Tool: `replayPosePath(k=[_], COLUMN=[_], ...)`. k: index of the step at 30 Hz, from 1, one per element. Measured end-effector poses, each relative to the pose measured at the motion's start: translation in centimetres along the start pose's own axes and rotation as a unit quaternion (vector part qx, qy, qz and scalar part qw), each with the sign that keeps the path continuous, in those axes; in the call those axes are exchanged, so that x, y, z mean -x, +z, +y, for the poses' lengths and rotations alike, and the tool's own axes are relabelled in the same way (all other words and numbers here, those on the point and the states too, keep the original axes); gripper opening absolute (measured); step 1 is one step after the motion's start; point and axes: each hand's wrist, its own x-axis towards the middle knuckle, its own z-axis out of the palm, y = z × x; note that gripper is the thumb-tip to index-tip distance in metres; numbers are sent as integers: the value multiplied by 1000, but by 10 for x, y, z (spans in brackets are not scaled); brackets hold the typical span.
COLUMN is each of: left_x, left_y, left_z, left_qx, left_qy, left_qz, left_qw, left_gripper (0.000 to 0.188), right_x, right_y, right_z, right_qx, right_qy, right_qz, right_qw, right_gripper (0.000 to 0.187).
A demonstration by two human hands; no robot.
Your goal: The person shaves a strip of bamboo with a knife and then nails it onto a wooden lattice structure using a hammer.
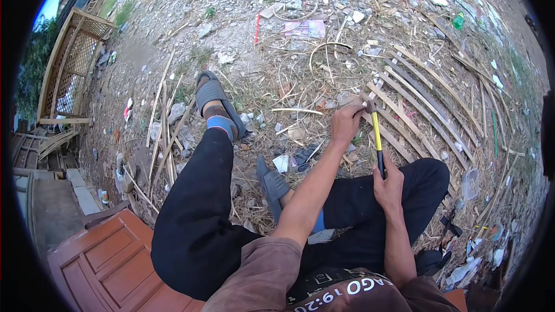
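My right hand [388, 186] is wrapped round the black grip of a hammer [377, 133] with a yellow shaft. The hammer's head is up beside the fingertips of my left hand [346, 122]. Those fingers are pinched together, and what they hold, if anything, is too small to make out. Just beyond both hands, long thin wooden strips [425, 101] lie side by side on the ground, and the nearest strip ends sit close to the hammer head. My bent legs, in black trousers, frame the work, with a grey sandal [217, 98] on the outstretched foot.
Rubble and dry straw cover the ground. More wooden strips [165, 121] lie left of my foot. A brown panelled door [115, 260] is under me at lower left. A wooden lattice frame [72, 66] stands at far left. A clear plastic tub [470, 184] sits right of my knee.
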Motion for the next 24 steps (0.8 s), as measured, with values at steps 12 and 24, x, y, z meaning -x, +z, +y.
replayPosePath(k=[12,24], left_x=[-5,-1], left_y=[1,5], left_z=[6,-2], left_qx=[-22,-7], left_qy=[16,-22], left_qz=[9,-5], left_qw=[1000,1000], left_gripper=[15,16], right_x=[0,1], right_y=[-2,-4], right_z=[0,7], right_qx=[-35,-97], right_qy=[33,83], right_qz=[8,14], right_qw=[999,992], right_gripper=[47,51])
